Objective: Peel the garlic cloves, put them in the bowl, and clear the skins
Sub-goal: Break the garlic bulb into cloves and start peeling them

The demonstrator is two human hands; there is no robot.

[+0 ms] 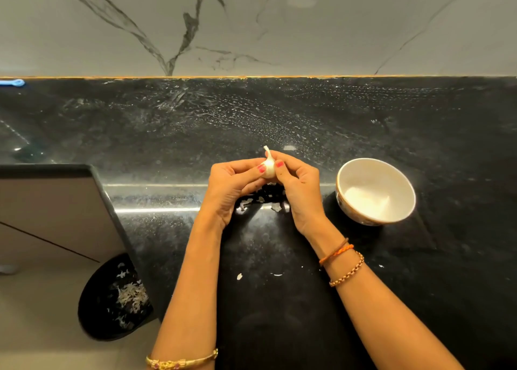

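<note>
From my feed, the black stone counter (307, 118) fills most of the view, under a veined marble wall (251, 20). Down on the floor at left sits a black bin (112, 299) with pale skins inside. A white bowl (376, 192) stands on the counter just right of the hands (whether any clove lies inside it, I cannot tell). The left hand (232, 193) and right hand (300, 190) both pinch one garlic clove (269, 166) above the counter, thumbs pressed on it. Bits of skin (275, 207) lie scattered beneath them.
</note>
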